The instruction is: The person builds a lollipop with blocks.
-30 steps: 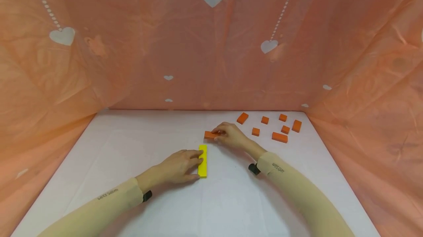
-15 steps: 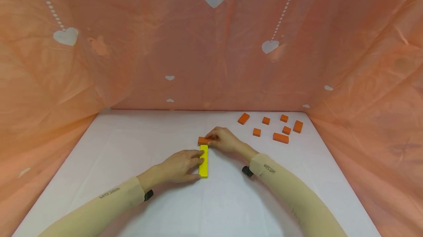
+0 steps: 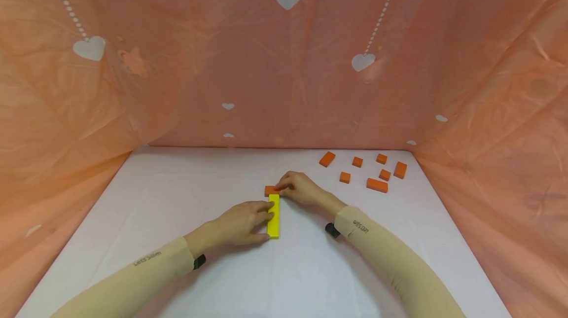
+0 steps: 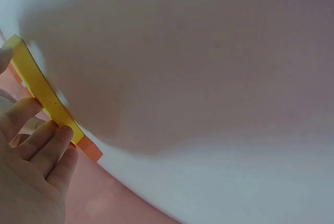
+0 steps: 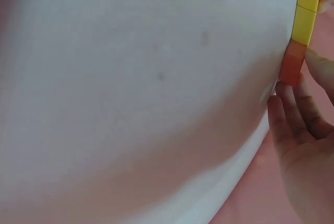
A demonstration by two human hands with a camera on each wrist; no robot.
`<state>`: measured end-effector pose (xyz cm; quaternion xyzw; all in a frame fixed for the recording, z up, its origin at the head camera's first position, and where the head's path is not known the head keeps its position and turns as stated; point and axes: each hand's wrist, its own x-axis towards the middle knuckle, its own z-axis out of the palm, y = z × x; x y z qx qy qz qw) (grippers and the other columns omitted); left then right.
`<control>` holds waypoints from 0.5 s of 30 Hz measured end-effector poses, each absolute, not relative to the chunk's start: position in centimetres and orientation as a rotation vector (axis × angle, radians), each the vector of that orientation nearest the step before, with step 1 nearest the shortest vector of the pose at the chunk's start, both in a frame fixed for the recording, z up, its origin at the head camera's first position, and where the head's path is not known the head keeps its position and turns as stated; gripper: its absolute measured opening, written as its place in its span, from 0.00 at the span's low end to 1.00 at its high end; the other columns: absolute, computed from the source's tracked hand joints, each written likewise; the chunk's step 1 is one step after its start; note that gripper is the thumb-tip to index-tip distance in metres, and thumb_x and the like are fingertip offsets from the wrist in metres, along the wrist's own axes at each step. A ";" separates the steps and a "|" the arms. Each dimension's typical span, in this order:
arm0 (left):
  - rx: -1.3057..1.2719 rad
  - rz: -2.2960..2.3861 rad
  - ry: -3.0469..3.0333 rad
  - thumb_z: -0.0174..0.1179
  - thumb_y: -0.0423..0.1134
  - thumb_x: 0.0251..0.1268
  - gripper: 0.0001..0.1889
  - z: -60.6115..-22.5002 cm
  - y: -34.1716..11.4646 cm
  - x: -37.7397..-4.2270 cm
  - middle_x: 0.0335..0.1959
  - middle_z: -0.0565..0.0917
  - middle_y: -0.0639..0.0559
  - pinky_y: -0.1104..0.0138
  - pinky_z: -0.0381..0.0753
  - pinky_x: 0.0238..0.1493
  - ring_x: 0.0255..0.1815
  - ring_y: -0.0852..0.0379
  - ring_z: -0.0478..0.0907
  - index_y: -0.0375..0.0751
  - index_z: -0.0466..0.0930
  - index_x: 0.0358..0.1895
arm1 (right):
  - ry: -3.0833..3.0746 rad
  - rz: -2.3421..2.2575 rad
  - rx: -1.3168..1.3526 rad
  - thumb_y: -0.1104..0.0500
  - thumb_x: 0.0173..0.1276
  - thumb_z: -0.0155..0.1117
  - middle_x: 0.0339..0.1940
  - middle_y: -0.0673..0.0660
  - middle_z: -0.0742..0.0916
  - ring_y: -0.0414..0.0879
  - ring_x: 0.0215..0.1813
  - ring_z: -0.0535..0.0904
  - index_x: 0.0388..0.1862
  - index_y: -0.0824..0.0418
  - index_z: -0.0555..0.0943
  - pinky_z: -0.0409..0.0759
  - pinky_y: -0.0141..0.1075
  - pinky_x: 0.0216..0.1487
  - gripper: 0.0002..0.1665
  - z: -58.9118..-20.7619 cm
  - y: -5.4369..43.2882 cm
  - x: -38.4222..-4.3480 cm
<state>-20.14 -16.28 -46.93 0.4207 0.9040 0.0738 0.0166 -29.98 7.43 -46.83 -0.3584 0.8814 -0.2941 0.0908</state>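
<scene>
A narrow yellow bar (image 3: 273,224) lies lengthwise on the white table. In the right wrist view a seam splits the yellow bar (image 5: 307,18) into two blocks end to end. My left hand (image 3: 237,223) holds it from the left, fingertips over its upper part and thumb by its near end. Crosswise at the far end sits an orange block (image 3: 269,191), touching the yellow bar or very close to it. My right hand (image 3: 301,189) pinches that block's right part and hides it. The left wrist view shows one end of the orange block (image 4: 90,149) beyond the yellow bar.
Several loose orange blocks, some long like this one (image 3: 377,185) and some small like this one (image 3: 344,177), lie at the table's back right. A pink curtain (image 3: 248,61) with white hearts encloses the back and sides of the white table (image 3: 186,180).
My right hand has slid the orange block left and toward me, up to the yellow bar's far end. My left hand has stayed on the yellow bar.
</scene>
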 end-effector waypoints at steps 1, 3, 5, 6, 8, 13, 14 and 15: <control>1.306 0.226 2.809 0.69 0.53 0.69 0.29 -46.9 -16.3 -20.1 0.71 0.76 0.38 0.49 0.76 0.70 0.70 0.41 0.75 0.36 0.82 0.65 | 2.617 -0.873 -1.064 0.62 0.75 0.67 0.52 0.54 0.86 0.51 0.57 0.81 0.57 0.59 0.89 0.80 0.44 0.64 0.14 -46.8 7.4 -30.0; 1.299 0.225 2.807 0.69 0.53 0.69 0.29 -46.9 -16.3 -20.1 0.71 0.76 0.39 0.49 0.76 0.70 0.71 0.41 0.75 0.36 0.82 0.65 | 2.611 -0.871 -1.067 0.62 0.75 0.67 0.53 0.55 0.86 0.51 0.57 0.81 0.57 0.59 0.89 0.80 0.45 0.65 0.14 -46.8 7.4 -30.0; 1.294 0.229 2.805 0.68 0.53 0.69 0.29 -46.9 -16.2 -20.1 0.72 0.76 0.38 0.49 0.76 0.70 0.71 0.41 0.75 0.36 0.82 0.65 | 2.609 -0.872 -1.071 0.63 0.75 0.67 0.53 0.55 0.86 0.51 0.57 0.81 0.57 0.60 0.89 0.80 0.45 0.65 0.14 -46.8 7.4 -30.1; 1.293 0.231 2.805 0.68 0.53 0.69 0.29 -46.9 -16.2 -20.1 0.71 0.76 0.38 0.49 0.76 0.70 0.71 0.41 0.75 0.36 0.82 0.65 | 2.608 -0.874 -1.069 0.63 0.75 0.67 0.53 0.55 0.86 0.51 0.58 0.81 0.57 0.60 0.89 0.80 0.46 0.65 0.14 -46.8 7.4 -30.1; 1.293 0.237 2.805 0.68 0.53 0.69 0.29 -46.8 -16.2 -20.1 0.71 0.76 0.38 0.49 0.75 0.70 0.71 0.41 0.75 0.36 0.82 0.65 | 2.606 -0.875 -1.065 0.63 0.75 0.67 0.53 0.55 0.86 0.51 0.58 0.81 0.57 0.60 0.89 0.79 0.46 0.66 0.14 -46.8 7.4 -30.1; 1.315 0.236 2.809 0.69 0.53 0.69 0.29 -46.8 -16.3 -20.2 0.71 0.76 0.38 0.49 0.76 0.70 0.70 0.40 0.75 0.35 0.82 0.64 | 2.609 -0.868 -1.063 0.63 0.75 0.67 0.53 0.55 0.86 0.50 0.58 0.81 0.57 0.60 0.89 0.80 0.44 0.65 0.15 -46.9 7.4 -30.2; 1.319 0.232 2.809 0.69 0.53 0.68 0.29 -46.7 -16.3 -20.2 0.71 0.76 0.38 0.49 0.76 0.70 0.70 0.41 0.75 0.36 0.83 0.64 | 2.611 -0.866 -1.065 0.63 0.75 0.67 0.53 0.55 0.86 0.50 0.58 0.81 0.57 0.60 0.89 0.80 0.44 0.65 0.15 -46.9 7.4 -30.2; 1.322 0.224 2.808 0.69 0.53 0.69 0.29 -46.7 -16.3 -20.3 0.71 0.76 0.38 0.49 0.76 0.70 0.70 0.41 0.75 0.36 0.83 0.64 | 2.613 -0.864 -1.072 0.63 0.75 0.67 0.53 0.55 0.86 0.50 0.57 0.81 0.57 0.60 0.89 0.80 0.44 0.65 0.15 -46.9 7.3 -30.2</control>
